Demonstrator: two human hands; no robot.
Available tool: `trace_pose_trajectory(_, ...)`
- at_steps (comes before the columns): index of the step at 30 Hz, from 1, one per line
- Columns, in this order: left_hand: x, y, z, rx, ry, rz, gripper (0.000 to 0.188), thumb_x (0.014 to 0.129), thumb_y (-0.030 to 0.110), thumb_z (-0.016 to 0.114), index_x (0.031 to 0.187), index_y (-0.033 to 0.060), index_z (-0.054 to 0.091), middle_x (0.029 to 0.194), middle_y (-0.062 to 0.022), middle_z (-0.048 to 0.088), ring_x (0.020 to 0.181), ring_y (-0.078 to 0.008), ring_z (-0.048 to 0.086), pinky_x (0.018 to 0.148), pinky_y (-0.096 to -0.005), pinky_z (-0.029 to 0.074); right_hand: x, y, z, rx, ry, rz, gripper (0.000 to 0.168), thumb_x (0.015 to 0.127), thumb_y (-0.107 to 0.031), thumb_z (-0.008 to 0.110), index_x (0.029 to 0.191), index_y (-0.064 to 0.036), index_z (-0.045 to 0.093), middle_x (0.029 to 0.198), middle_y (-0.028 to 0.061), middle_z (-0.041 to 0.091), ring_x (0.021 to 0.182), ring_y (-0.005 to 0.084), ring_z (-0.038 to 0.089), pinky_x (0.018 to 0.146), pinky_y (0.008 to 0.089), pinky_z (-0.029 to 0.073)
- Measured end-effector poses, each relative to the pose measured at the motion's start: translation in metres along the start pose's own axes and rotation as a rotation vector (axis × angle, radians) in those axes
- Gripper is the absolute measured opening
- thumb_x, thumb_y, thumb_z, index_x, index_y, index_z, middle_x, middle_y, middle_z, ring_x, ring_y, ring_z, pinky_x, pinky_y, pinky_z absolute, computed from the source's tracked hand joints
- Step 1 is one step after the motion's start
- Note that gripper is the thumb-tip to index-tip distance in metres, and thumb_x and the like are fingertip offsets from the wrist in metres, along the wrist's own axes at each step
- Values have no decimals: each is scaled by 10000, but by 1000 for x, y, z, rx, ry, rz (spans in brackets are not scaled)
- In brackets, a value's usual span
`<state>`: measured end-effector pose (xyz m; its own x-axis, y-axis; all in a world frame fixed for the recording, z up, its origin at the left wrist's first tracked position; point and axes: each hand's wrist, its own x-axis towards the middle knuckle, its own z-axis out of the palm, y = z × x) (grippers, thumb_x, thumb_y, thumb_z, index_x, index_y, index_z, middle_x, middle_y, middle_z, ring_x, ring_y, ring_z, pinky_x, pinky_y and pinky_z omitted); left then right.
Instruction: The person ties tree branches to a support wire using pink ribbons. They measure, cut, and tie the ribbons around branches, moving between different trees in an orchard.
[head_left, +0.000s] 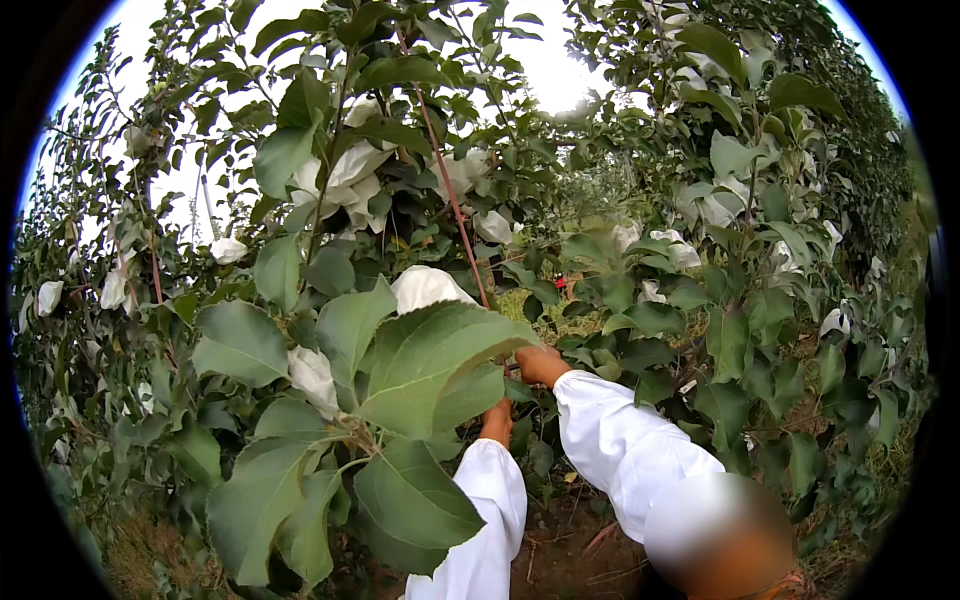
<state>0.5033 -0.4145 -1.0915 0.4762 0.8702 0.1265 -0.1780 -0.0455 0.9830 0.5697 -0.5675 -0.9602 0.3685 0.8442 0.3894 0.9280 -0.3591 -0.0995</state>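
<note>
My right hand (538, 363), in a white sleeve, reaches into the foliage at the centre, beside the lower end of a reddish cord (452, 193) that slants down through the tree. Just below it and to the left is my left hand (497, 421), mostly hidden behind large green leaves (442, 360). The fingers of both hands are covered or too small to read, so what they hold cannot be told. Above the leaves sits a white fruit bag (429, 289); another white bag (313, 379) hangs to the left, partly behind leaves.
Leafy branches crowd both sides. More white bags (346, 184) hang higher up, and others (711, 202) hang at the right. A small red object (559, 281) shows in the gap behind. Bare soil (570, 536) and dry grass lie below.
</note>
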Motion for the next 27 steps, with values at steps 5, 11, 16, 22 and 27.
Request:
trace_pose_trajectory(5, -40, 33, 27, 190, -101, 100, 88, 777, -52, 552, 711, -33, 608, 703, -70, 554, 599, -161, 473, 498, -374, 343, -47, -50, -156, 1189, 247, -323, 285, 805, -184, 617, 1015, 8, 591, 844, 56, 621, 675, 185, 570, 580, 328, 444)
trace_pose_trajectory(11, -77, 70, 10, 101, 7, 144, 148, 764, -54, 568, 880, -68, 658, 778, -87, 619, 641, -148, 508, 511, -354, 378, -55, -68, -152, 891, 681, -238, 356, 858, -275, 508, 658, 8, 588, 506, 116, 489, 497, 180, 502, 535, 350, 401)
trace_pose_trajectory(16, -83, 96, -27, 64, -102, 208, 213, 766, 16, 652, 968, -49, 663, 883, -102, 659, 709, -164, 579, 588, -318, 452, -45, -71, -128, 912, 716, -246, 330, 859, -238, 500, 676, 24, 586, 537, 115, 531, 508, 215, 514, 537, 347, 405)
trace_pose_trajectory(22, -132, 144, -18, -95, -363, -187, 236, 832, 92, 631, 1042, -12, 603, 742, -75, 619, 649, -208, 617, 592, -353, 505, -39, -51, -108, 1204, 456, -162, 299, 873, -192, 508, 715, 40, 611, 563, 87, 582, 425, 146, 528, 444, 300, 411)
trace_pose_trajectory(27, -151, 156, -34, -260, -401, -246, 204, 848, 64, 593, 1035, -15, 594, 638, -26, 509, 409, -78, 358, 383, -237, 267, -49, -33, -101, 859, 416, -29, 292, 825, -218, 593, 702, 43, 631, 575, 110, 598, 454, 187, 586, 458, 342, 455)
